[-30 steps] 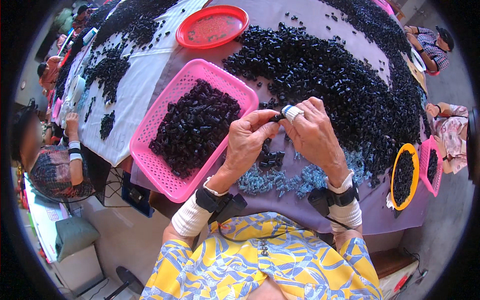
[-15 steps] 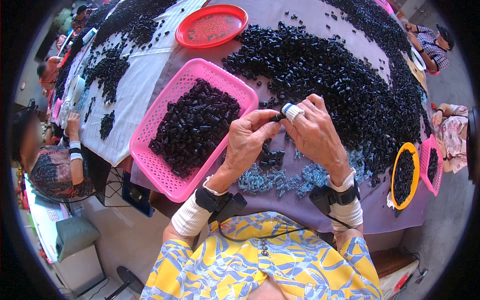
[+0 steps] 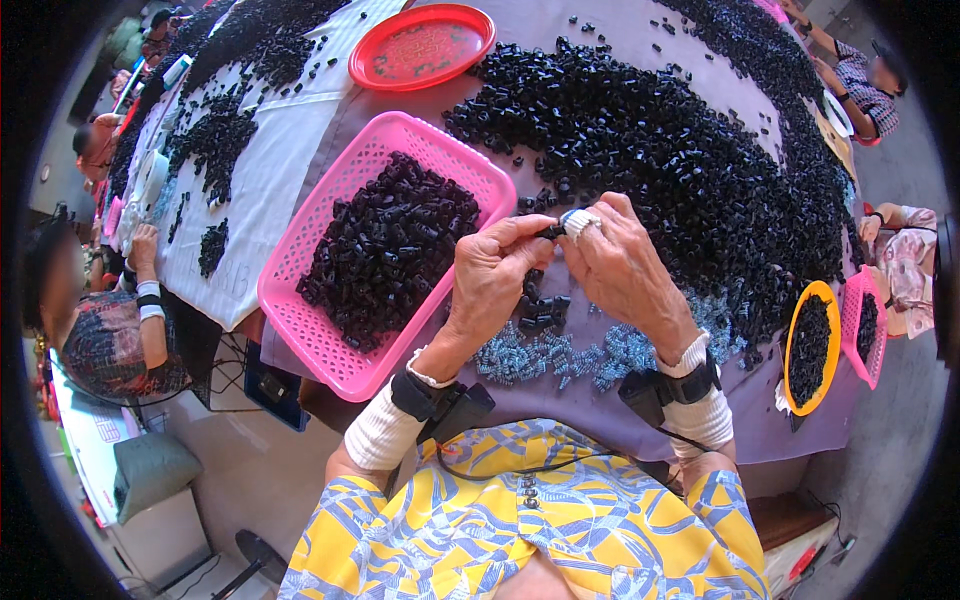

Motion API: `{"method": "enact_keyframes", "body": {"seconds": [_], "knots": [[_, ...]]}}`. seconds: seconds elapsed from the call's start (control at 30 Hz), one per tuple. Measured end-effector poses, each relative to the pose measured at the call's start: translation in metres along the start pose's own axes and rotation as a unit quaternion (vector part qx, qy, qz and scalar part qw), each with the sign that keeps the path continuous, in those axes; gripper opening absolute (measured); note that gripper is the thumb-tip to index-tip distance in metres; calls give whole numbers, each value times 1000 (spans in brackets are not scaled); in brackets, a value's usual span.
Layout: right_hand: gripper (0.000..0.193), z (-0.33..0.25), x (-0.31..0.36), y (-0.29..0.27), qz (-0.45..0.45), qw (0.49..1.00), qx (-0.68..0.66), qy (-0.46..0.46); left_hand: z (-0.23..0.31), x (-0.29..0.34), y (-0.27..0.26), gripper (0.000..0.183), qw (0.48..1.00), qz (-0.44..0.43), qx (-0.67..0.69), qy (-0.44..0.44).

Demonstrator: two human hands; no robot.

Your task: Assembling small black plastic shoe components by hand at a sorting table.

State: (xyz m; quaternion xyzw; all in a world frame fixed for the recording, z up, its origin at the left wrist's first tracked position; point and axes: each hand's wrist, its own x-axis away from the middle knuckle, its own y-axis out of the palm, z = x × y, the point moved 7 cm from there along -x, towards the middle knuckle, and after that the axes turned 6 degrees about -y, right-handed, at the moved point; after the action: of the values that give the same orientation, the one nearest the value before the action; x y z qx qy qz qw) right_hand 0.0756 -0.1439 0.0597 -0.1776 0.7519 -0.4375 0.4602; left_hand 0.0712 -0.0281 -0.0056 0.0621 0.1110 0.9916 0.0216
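Observation:
A small black plastic part (image 3: 550,232) is pinched between the thumb and forefinger of my left hand (image 3: 490,285). My right hand (image 3: 628,270) meets its other end with thumb and fingertips, a white wrap with a blue stripe round one finger. The fingers hide most of the part. Below my hands, several black parts (image 3: 543,314) lie beside a band of small bluish coil springs (image 3: 530,358). Close to my left hand stands a pink plastic basket (image 3: 290,290), filled with black pieces (image 3: 385,250). Beyond my right hand spreads a large heap of black parts (image 3: 650,140).
A red tray (image 3: 420,50) lies at the far edge of the heap. At the right are a yellow bowl (image 3: 829,350) and a smaller pink basket (image 3: 873,365) of black pieces. A person (image 3: 110,335) sits at the left; others sit at the right. Straps circle my wrists.
My right fingers have curled in closer around the black part, and the finger wrap has turned. My left hand has stayed almost in place, still pinching.

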Motion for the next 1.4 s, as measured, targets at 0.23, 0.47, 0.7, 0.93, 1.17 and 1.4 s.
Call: {"method": "enact_keyframes", "body": {"seconds": [0.23,0.47,0.7,0.93,1.17,1.4], "knots": [[10,2,1,-2,7,1000,23,11,2,-1,2,23,1000,-4,-14,0],[9,-1,4,5,18,999,31,-4,1,0,-4,24,993,10,-98,60],[10,1,6,10,20,1000,-15,16,6,2,-4,25,987,20,-120,105],[12,6,-5,-4,-8,1000,-19,15,18,-4,-1,21,980,4,-168,107],[17,12,-5,-3,-27,998,-41,40,15,-5,-2,20,990,15,-125,56],[12,14,-4,-5,-6,998,-54,39,7,-7,-1,19,999,-19,-47,-9]]}}
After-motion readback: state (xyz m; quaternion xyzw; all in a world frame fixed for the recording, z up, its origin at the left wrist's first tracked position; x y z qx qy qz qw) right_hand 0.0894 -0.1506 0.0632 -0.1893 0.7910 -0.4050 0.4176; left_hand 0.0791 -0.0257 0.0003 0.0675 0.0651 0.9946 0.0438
